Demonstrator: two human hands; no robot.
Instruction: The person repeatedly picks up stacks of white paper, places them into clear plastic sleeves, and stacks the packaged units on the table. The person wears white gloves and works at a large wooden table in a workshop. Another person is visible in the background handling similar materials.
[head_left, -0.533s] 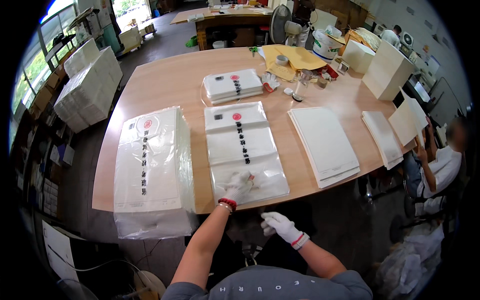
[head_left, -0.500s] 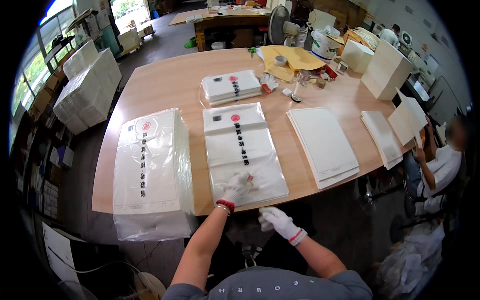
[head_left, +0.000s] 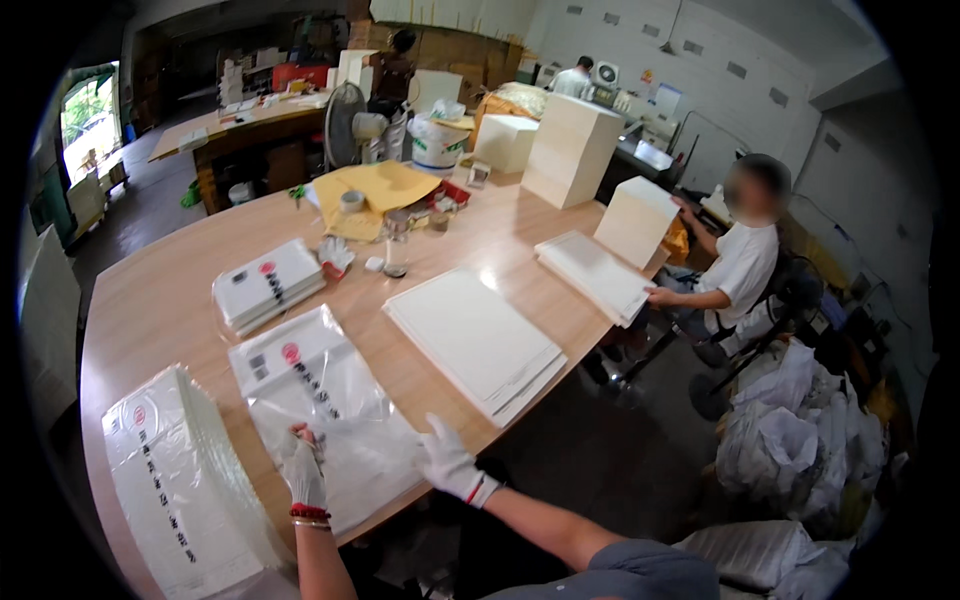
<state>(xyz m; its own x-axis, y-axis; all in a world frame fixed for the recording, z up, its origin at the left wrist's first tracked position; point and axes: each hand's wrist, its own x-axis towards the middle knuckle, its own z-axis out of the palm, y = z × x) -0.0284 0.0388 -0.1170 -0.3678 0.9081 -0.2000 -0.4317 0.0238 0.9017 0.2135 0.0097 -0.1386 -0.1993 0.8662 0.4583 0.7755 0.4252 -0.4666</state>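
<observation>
A flat, clear-and-white printed plastic bag lies on the wooden table in front of me. My left hand, in a white glove with bare fingertips, is closed on the bag's upper layer near its close end. My right hand, in a white glove with a red-striped cuff, is beside the bag's right edge. Its fingers are apart and hold nothing; whether they touch the plastic I cannot tell. To the right lies a stack of large white paper sheets. A tall plastic-wrapped stack stands left of the bag.
Behind the bag is a smaller pile of printed bags. Yellow envelopes, a tape roll and a glass jar sit farther back. A seated person handles paper at the right table edge, near another paper stack.
My view has turned to the right. The right hand has risen from below the table edge to the bag's right side and spread its fingers. My left hand stays at the bag.
</observation>
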